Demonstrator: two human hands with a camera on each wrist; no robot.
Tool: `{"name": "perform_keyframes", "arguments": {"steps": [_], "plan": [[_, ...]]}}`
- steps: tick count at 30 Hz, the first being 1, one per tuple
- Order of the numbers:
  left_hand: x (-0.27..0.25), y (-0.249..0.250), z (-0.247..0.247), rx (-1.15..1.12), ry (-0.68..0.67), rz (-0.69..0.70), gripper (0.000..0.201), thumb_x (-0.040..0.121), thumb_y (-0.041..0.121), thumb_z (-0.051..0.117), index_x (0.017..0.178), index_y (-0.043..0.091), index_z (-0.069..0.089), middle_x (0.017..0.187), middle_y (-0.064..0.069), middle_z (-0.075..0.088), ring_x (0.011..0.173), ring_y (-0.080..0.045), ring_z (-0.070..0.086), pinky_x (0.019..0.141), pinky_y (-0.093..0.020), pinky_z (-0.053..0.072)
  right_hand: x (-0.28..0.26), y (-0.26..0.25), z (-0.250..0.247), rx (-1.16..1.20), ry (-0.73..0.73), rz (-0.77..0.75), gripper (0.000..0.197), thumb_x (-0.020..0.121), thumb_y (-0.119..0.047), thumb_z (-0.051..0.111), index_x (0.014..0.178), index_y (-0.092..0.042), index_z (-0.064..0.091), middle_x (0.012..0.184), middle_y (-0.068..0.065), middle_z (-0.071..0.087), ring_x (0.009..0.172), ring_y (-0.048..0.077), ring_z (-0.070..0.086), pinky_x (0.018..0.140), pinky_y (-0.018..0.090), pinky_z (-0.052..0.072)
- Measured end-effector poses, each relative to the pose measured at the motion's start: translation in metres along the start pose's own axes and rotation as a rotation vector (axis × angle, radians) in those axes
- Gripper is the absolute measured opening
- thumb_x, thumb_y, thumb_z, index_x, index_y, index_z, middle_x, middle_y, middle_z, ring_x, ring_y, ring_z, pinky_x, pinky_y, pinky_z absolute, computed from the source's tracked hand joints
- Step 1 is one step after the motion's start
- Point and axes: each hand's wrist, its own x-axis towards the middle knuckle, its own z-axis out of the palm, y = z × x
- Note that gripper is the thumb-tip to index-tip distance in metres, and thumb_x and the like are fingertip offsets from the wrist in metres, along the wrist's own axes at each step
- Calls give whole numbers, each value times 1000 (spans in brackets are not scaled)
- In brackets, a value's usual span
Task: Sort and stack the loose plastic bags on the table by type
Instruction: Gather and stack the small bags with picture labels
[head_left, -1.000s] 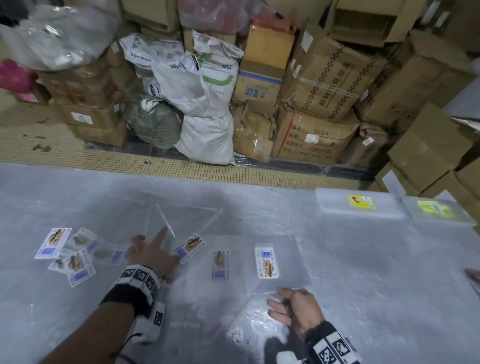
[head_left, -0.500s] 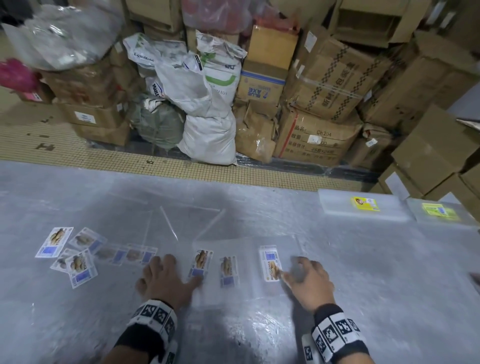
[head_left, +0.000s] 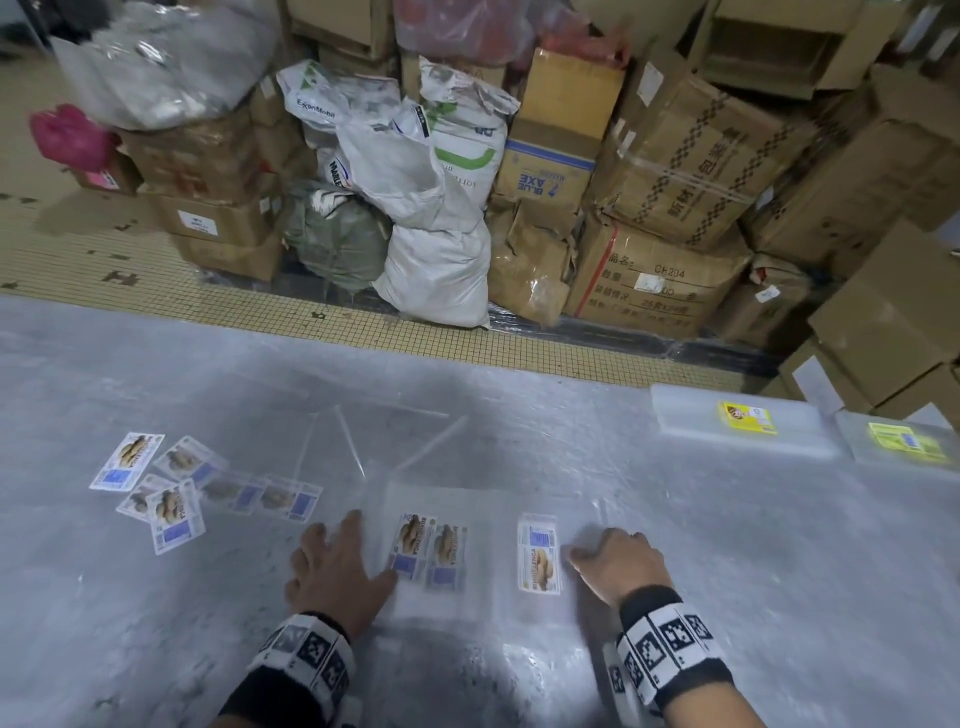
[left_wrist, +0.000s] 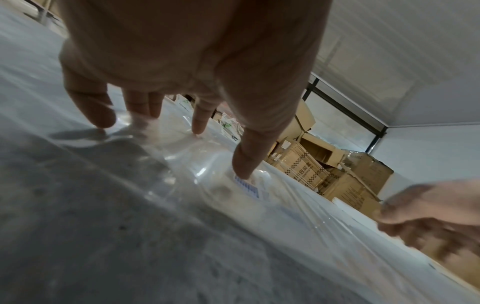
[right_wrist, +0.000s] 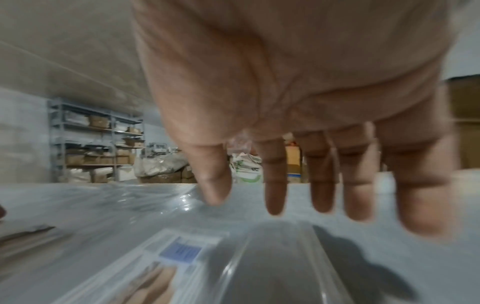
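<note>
Clear plastic bags with peanut-picture labels lie flat on the grey table (head_left: 727, 571). Two of them overlap in the middle (head_left: 431, 553). My left hand (head_left: 343, 540) lies flat just left of them, fingers spread, thumb touching the nearer label. In the left wrist view, my left hand's fingertips (left_wrist: 197, 129) press on the clear film. One more labelled bag (head_left: 538, 558) lies to the right. My right hand (head_left: 597, 553) rests at that bag's right edge. The right wrist view shows my right hand (right_wrist: 285, 205) with fingers straight, holding nothing, over the same bag (right_wrist: 179, 251).
Several more labelled bags (head_left: 161, 493) are scattered at the left, with plain clear bags (head_left: 353, 447) beyond my left hand. Two neat stacks with yellow labels (head_left: 743, 421) (head_left: 904, 441) sit at the far right edge. Cardboard boxes and sacks (head_left: 441, 208) crowd the floor beyond.
My left hand drew back toward me and lies flat beside the middle bags, whose labels have come closer and overlap. My right hand moved forward from the near edge to the single bag's side.
</note>
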Motion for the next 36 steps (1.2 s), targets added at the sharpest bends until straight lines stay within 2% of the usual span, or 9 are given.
{"name": "perform_keyframes", "arguments": {"steps": [2, 4, 6, 9, 14, 23, 29, 33, 36], "plan": [[-3, -1, -1, -19, -1, -13, 84, 79, 52, 64, 147, 35, 16, 152, -7, 5, 139, -34, 19, 112, -51, 26, 9, -9, -12, -26, 75, -102, 49, 90, -54, 49, 125, -19, 49, 124, 7, 51, 111, 24, 52, 96, 38, 49], [-7, -3, -3, -45, -9, -27, 93, 75, 52, 68, 148, 37, 13, 153, -7, 4, 140, -34, 17, 114, -52, 24, 20, -27, -18, 21, 87, -351, 48, 86, -51, 53, 128, -28, 48, 134, 3, 49, 117, 22, 50, 102, 39, 45], [-10, -6, -5, -72, -62, -27, 112, 65, 52, 76, 150, 41, 5, 158, -7, -2, 144, -35, 11, 116, -53, 18, 28, -48, -16, 29, -22, -552, 66, 82, -51, 61, 142, -30, 41, 148, 0, 41, 132, 20, 42, 113, 38, 33], [-15, -8, -5, 10, -188, 12, 138, 50, 57, 85, 149, 49, -10, 159, -8, -19, 147, -37, -3, 117, -55, 12, 33, -73, -9, -106, -107, -656, 91, 73, -61, 67, 149, -28, 30, 154, -1, 32, 139, 23, 31, 117, 41, 22], [-23, -6, -1, 112, -232, 43, 139, 58, 34, 90, 147, 50, -16, 155, -9, -33, 145, -37, -21, 119, -57, 3, 34, -80, 10, -207, -68, -716, 88, 69, -61, 70, 144, -29, 35, 135, 1, 37, 127, 23, 34, 106, 43, 30], [-23, -23, 10, 41, -74, 80, 130, 43, 46, 90, 144, 59, 9, 154, 10, -11, 142, -28, 1, 115, -53, 17, 29, -72, 23, -94, -12, -730, 64, 68, -59, 63, 120, -27, 47, 116, -3, 45, 112, 19, 40, 95, 38, 36], [-27, -17, 16, 37, 38, 38, 108, 53, 55, 81, 142, 58, 19, 156, 5, 6, 143, -26, 7, 115, -54, 17, 23, -66, 33, -23, 21, -734, 54, 77, -54, 62, 120, -23, 49, 118, -4, 41, 111, 16, 37, 94, 34, 36], [-29, -8, 24, 87, -33, 74, 123, 49, 57, 84, 144, 59, 5, 156, 1, -7, 146, -29, 2, 116, -55, 15, 22, -56, 28, 71, -46, -758, 55, 82, -51, 63, 129, -24, 50, 124, -4, 46, 117, 15, 39, 101, 34, 37], [-29, -7, 21, 21, -31, 39, 125, 49, 65, 83, 147, 56, 5, 158, 0, -8, 146, -32, 9, 114, -57, 20, 20, -43, 15, 183, -44, -693, 55, 84, -37, 68, 133, -20, 50, 133, -2, 47, 125, 18, 39, 106, 34, 35]]}}
